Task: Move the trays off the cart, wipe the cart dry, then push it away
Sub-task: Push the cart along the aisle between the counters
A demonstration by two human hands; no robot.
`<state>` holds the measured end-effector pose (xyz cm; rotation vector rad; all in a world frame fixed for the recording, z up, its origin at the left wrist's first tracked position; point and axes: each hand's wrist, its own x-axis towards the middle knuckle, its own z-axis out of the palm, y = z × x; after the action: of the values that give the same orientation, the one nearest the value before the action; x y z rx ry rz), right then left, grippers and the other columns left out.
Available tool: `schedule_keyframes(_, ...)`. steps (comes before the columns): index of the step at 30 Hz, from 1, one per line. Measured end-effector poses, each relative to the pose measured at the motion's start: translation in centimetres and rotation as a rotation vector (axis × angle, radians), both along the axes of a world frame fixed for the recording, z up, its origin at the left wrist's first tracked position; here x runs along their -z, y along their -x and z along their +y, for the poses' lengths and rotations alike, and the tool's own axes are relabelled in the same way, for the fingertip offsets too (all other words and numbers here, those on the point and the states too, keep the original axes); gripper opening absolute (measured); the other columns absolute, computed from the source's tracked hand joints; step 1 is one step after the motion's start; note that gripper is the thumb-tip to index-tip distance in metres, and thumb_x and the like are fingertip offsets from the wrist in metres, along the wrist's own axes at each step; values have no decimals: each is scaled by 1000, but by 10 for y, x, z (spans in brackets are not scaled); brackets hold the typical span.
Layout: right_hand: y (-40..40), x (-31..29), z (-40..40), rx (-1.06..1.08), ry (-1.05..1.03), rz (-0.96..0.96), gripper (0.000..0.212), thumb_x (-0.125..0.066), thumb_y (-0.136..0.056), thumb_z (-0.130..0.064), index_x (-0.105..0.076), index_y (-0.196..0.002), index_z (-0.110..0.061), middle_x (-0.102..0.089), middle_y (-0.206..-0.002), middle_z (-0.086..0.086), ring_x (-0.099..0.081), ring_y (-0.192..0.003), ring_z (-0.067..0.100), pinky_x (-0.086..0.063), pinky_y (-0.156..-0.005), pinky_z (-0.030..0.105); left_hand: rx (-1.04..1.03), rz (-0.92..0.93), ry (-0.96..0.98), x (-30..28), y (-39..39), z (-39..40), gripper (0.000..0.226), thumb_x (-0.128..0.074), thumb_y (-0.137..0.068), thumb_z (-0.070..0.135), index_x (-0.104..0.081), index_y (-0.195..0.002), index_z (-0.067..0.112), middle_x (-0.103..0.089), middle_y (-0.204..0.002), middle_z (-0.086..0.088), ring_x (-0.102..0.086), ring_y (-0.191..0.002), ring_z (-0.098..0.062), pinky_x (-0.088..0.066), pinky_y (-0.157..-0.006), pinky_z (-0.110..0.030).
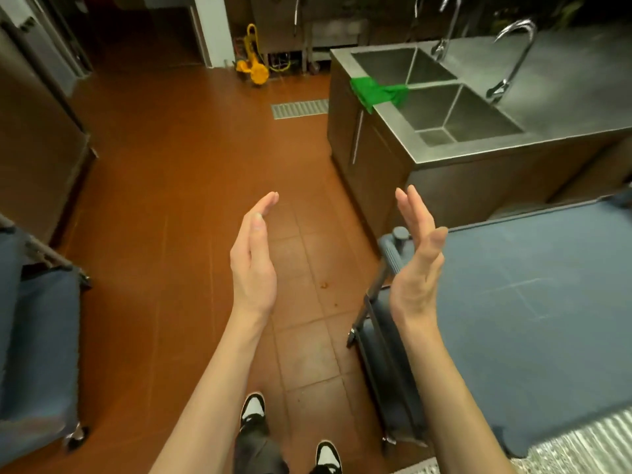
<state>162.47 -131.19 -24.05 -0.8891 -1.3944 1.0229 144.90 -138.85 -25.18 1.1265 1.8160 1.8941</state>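
A grey-blue cart stands at my right, its flat top bare. A second grey-blue cart shows at the left edge of the view. My left hand and my right hand are raised in front of me over the floor, palms facing each other, fingers straight, holding nothing. The right hand hovers just left of the right cart's corner. A green cloth hangs over the front rim of the steel double sink. A metal tray edge shows at the bottom right.
Red-brown tiled floor runs ahead, with a floor drain grate and a yellow mop wringer at the far wall. Steel cabinets line the left. Two taps rise over the sink. My shoes are below.
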Motion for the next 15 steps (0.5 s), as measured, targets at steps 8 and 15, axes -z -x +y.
schedule_keyframes(8,16,6,29,308,4,-69,87,-8,-98,-77,-43,-157,-23,-54,-153,-12,-43,-145,0,-24,-118,10,386,-57,5,9,20,99,47,-24,-116,29,-58,-146,16,-63,-145,6,-52,-141,-8,-36,-124,-37)
schedule_keyframes(15,3,8,27,613,20,-98,85,-10,-100,-74,-44,-156,-20,-56,-152,-6,-43,-146,4,-24,-120,15,691,-112,-4,12,6,163,47,-25,-115,27,-58,-144,13,-65,-142,0,-55,-140,-14,-40,-122,-40)
